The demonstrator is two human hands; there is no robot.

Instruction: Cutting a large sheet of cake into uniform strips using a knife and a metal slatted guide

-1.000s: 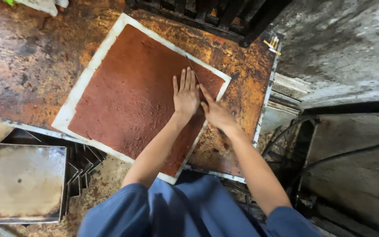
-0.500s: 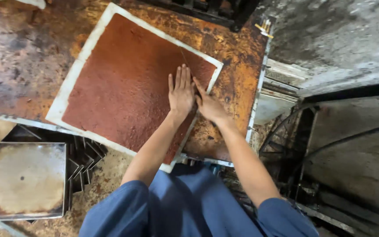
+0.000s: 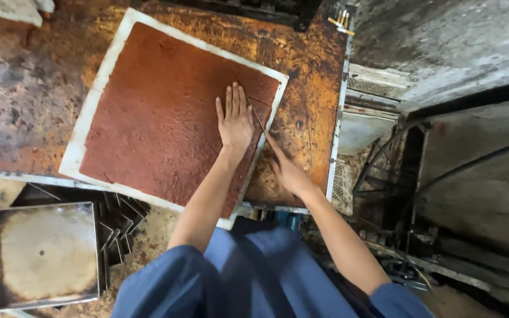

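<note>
Looking down from my head camera, I am pressing my left hand [image 3: 235,122] flat on the reddish-brown slab [image 3: 166,112], fingers stretched out straight and close together, palm down, gripping nothing. The slab is lying on a white square sheet [image 3: 86,141] whose pale border is showing around its edges, and my hand is sitting near the slab's right-hand corner.

My right hand [image 3: 287,171] is hovering just beside the sheet's right edge, over the rusty orange table [image 3: 307,76]. Its fingers are pinching a thin stick [image 3: 258,121] that is slanting up across the slab's corner, just beside my left thumb; the hand is blurred, so I cannot tell how tightly the fingers are closing on it.

The sheet is lying tilted on the table, one corner pointing toward me and overhanging the near edge. Below the table on my left, a square metal tray [image 3: 42,256] is resting on top of a stack of dark trays [image 3: 119,215]. My blue sleeves [image 3: 166,282] are filling the bottom of the view.
</note>
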